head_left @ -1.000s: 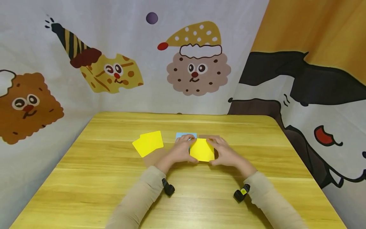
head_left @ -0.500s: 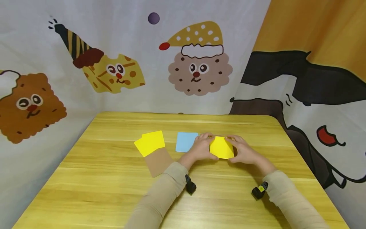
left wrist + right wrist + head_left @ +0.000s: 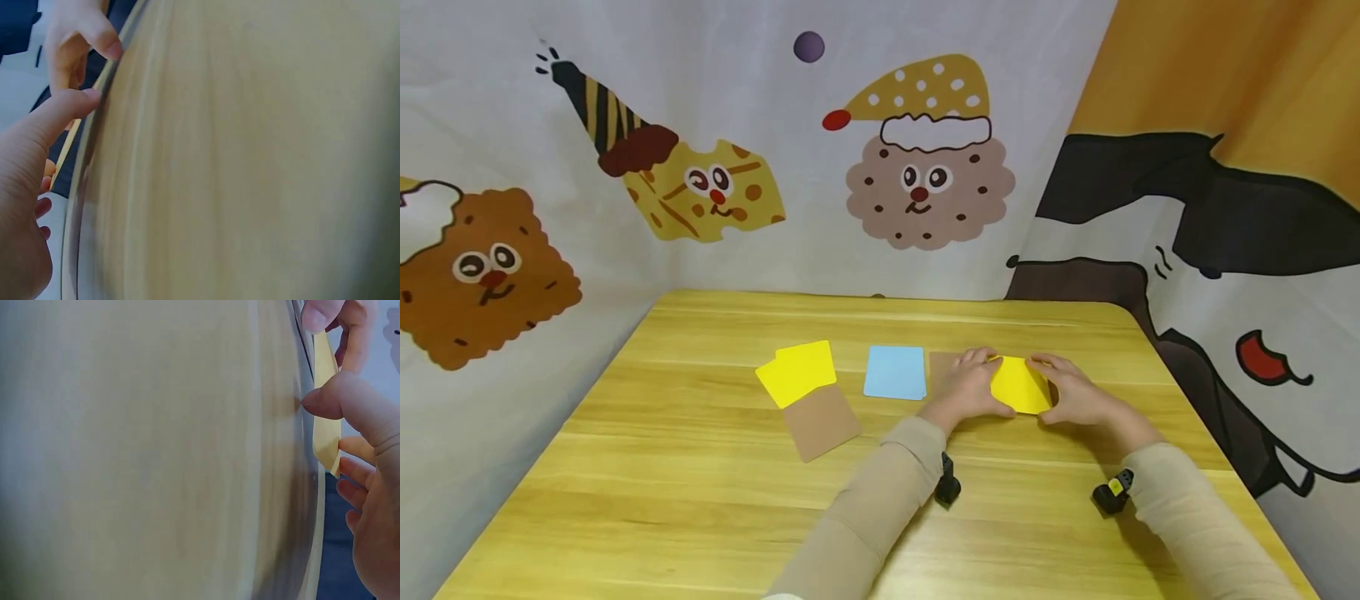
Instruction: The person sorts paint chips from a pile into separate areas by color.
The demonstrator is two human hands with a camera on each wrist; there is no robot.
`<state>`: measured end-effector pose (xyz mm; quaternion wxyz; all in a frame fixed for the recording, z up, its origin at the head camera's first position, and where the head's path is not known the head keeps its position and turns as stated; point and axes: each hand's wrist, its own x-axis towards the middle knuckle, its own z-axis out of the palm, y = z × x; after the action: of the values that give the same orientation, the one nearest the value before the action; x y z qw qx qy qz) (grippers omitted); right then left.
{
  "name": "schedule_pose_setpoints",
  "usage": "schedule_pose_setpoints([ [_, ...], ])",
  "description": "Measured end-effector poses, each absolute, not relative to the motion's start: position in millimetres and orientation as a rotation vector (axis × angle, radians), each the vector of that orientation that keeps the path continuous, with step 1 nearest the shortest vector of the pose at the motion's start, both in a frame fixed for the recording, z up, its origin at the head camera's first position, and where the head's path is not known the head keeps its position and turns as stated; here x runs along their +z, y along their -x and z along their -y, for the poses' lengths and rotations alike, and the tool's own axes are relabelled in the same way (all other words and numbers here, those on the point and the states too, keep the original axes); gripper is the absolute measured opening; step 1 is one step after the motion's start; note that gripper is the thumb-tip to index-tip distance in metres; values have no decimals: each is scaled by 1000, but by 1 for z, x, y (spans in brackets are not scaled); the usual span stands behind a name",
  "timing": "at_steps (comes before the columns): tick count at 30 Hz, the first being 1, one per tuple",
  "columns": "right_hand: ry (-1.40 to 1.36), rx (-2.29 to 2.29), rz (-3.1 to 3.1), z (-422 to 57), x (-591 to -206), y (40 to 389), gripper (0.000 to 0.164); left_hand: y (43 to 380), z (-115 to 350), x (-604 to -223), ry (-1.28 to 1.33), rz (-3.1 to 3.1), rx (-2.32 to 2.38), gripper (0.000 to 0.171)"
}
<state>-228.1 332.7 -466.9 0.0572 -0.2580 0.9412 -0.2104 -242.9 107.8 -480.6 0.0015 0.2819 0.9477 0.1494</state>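
Between my two hands is a yellow square card [image 3: 1020, 387], right of the table's middle; whether it is one card or a stack I cannot tell. My left hand [image 3: 967, 388] grips its left side with thumb at the near edge and fingers at the far edge. On the opposite side my right hand [image 3: 1081, 395] grips it likewise. From the right wrist, the yellow card [image 3: 326, 428] appears edge-on, slightly bent, between thumb and fingers. A brown card [image 3: 942, 367] lies partly covered by my left hand. Left of that, a light blue card [image 3: 895, 372] lies flat.
Further left, two yellow cards [image 3: 805, 367] overlap, touching or overlapping a second brown card [image 3: 822, 422] at its far edge. The wooden table [image 3: 647, 492] meets a cartoon-printed curtain [image 3: 820, 242] at the back. Each wrist carries a small black camera.
Both hands have moved right together with the yellow card between them. The blue card and part of the brown card beside it have come into view.
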Motion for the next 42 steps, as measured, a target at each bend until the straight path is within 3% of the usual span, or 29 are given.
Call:
schedule_pose_setpoints([
  [25,670,-722,-2657,-350,-467,250,96,253,-122,-485,-812,-2910,429,95],
  [42,649,-746,-2816,-335,-469,238,93,254,-105,-481,-883,-2921,612,96],
])
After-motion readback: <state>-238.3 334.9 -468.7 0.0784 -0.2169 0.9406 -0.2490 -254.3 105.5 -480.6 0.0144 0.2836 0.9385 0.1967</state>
